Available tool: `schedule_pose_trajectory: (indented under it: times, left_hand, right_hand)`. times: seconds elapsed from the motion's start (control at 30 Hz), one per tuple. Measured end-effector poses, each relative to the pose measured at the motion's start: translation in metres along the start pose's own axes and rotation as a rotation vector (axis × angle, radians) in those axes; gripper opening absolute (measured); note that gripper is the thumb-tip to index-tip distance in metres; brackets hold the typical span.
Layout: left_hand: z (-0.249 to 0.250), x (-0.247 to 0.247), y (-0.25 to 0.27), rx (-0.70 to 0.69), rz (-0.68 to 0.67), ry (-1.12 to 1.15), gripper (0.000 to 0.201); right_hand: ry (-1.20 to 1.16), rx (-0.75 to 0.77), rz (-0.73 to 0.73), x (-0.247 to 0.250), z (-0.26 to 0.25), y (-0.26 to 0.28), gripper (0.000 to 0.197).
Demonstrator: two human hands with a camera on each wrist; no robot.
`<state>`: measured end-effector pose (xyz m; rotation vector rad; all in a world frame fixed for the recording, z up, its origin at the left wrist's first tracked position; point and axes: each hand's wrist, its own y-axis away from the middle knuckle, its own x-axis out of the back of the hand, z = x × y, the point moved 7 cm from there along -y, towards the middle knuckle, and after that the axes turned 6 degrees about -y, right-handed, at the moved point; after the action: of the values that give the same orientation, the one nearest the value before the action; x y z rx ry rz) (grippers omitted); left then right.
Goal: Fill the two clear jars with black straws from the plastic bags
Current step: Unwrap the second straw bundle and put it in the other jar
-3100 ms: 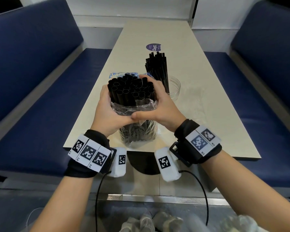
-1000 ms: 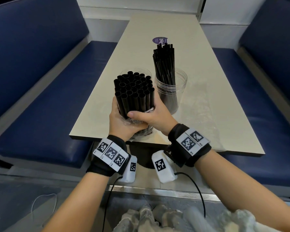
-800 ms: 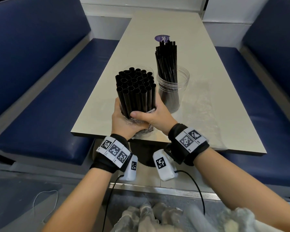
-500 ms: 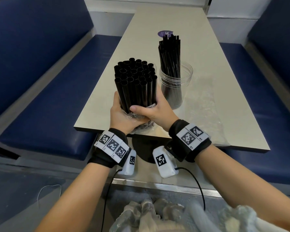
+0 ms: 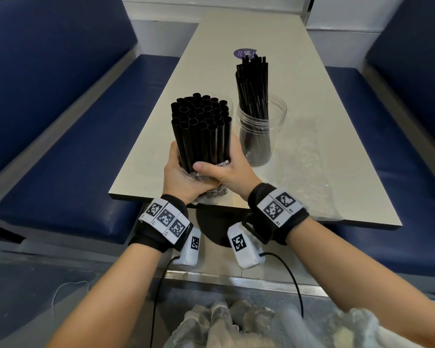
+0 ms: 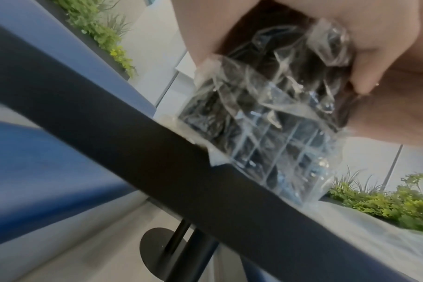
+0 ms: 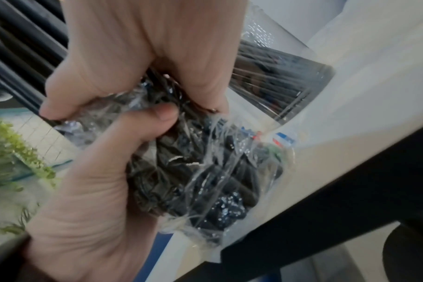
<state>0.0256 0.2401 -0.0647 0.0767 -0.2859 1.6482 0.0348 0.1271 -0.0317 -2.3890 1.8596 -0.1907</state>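
The long pale rectangular bench (image 5: 312, 136) runs away between blue padded seats (image 5: 68, 156); both forearms reach in from the near side and meet at its near edge. The left hand (image 5: 180, 175) and the right hand (image 5: 230, 172) are wrapped round the lower part of one thick upright bundle of wide black straws (image 5: 201, 129), the right thumb laid across its front; the fingers of each hand are curled tight, closed on the bundle and on the crumpled clear plastic bag (image 6: 278, 106) bunched about its bottom half, whose lower end sits at the bench edge. The straw tops stand well above the hands. Just right of the bundle, a little farther off, a clear round plastic jar (image 5: 278, 114) stands upright holding thin black straws (image 5: 253, 86). A flat empty clear plastic bag (image 5: 309, 179) lies on the bench to the right; a small round purple sticker (image 5: 244, 53) sits farther off.
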Motion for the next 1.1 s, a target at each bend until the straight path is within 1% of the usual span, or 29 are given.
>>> schedule_pose_trajectory:
  times: [0.03, 0.1, 0.13, 0.2, 0.23, 0.27, 0.3, 0.33, 0.37, 0.4, 0.43, 0.47, 0.57, 0.6, 0.67, 0.7, 0.73, 0.8, 0.87, 0.93, 0.97, 1.03, 1.1]
  left_hand:
    - [-0.001, 0.001, 0.001, 0.001, 0.012, -0.008, 0.080]
    - [0.007, 0.007, -0.001, 0.013, 0.027, -0.015, 0.089]
    - [0.012, 0.009, -0.004, -0.024, -0.007, -0.063, 0.087]
    - [0.035, 0.010, -0.003, -0.113, -0.056, -0.118, 0.060]
    - [0.045, 0.012, -0.003, -0.111, -0.066, -0.122, 0.056]
    - [0.048, 0.016, -0.002, -0.111, -0.068, -0.147, 0.060]
    - [0.046, 0.023, -0.002, -0.052, -0.008, -0.017, 0.066]
    - [0.042, 0.030, -0.004, -0.031, 0.039, 0.040, 0.068]
    - [0.045, 0.036, -0.003, -0.002, 0.054, 0.070, 0.066]
    - [0.047, 0.041, -0.004, -0.033, 0.053, 0.046, 0.064]
    - [0.049, 0.049, -0.004, -0.053, 0.081, -0.021, 0.066]
    - [0.049, 0.055, -0.004, -0.064, 0.086, -0.028, 0.067]
    - [0.051, 0.066, -0.007, -0.058, 0.072, -0.070, 0.072]
    - [0.052, 0.070, -0.007, -0.061, 0.081, -0.073, 0.074]
    - [0.051, 0.079, -0.009, -0.061, 0.105, -0.074, 0.080]
    - [0.052, 0.084, -0.010, -0.055, 0.119, -0.085, 0.082]
    - [0.053, 0.091, -0.012, -0.049, 0.131, -0.092, 0.082]
    - [0.057, 0.103, -0.014, -0.052, 0.137, -0.107, 0.072]
    - [0.064, 0.114, -0.017, -0.058, 0.140, -0.126, 0.070]
    - [0.073, 0.123, -0.020, -0.069, 0.140, -0.162, 0.069]
    - [0.078, 0.126, -0.022, -0.080, 0.125, -0.198, 0.067]
    - [0.086, 0.131, -0.026, -0.102, 0.087, -0.292, 0.065]
    - [0.094, 0.132, -0.030, -0.126, 0.046, -0.395, 0.069]
  right_hand:
    - [0.022, 0.006, 0.004, 0.000, -0.001, 0.001, 0.074]
    - [0.051, 0.040, 0.008, 0.001, -0.009, 0.001, 0.073]
    - [0.059, 0.070, 0.008, -0.001, -0.015, 0.001, 0.073]
    - [0.037, 0.113, -0.001, -0.006, -0.028, 0.001, 0.078]
    - [0.018, 0.114, -0.007, -0.009, -0.033, 0.001, 0.082]
    - [-0.007, 0.104, -0.021, -0.012, -0.037, 0.000, 0.082]
    - [-0.027, 0.100, -0.040, -0.014, -0.040, -0.001, 0.079]
    - [-0.029, 0.106, -0.053, -0.016, -0.044, -0.002, 0.073]
    - [-0.017, 0.120, -0.060, -0.018, -0.047, -0.004, 0.069]
    - [0.007, 0.135, -0.059, -0.018, -0.050, -0.005, 0.068]
    - [0.035, 0.155, -0.060, -0.019, -0.054, -0.006, 0.066]
    - [0.069, 0.171, -0.067, -0.021, -0.058, -0.006, 0.062]
    - [0.180, 0.214, -0.087, -0.026, -0.065, -0.010, 0.042]
    - [0.230, 0.234, -0.077, -0.028, -0.069, -0.011, 0.044]
    - [0.353, 0.251, -0.034, -0.027, -0.070, -0.017, 0.067]
    - [0.393, 0.232, 0.009, -0.023, -0.070, -0.021, 0.070]
    - [0.427, 0.214, 0.053, -0.017, -0.068, -0.025, 0.065]
    - [0.548, 0.202, 0.118, -0.005, -0.064, -0.031, 0.051]
    - [0.768, 0.172, 0.111, -0.002, -0.055, -0.037, 0.046]
    - [0.947, 0.136, 0.056, -0.002, -0.043, -0.042, 0.043]
    - [0.990, 0.114, 0.034, -0.003, -0.039, -0.044, 0.042]
    - [1.017, 0.116, 0.020, -0.003, -0.037, -0.043, 0.039]
    - [1.028, 0.136, 0.031, -0.002, -0.041, -0.041, 0.035]
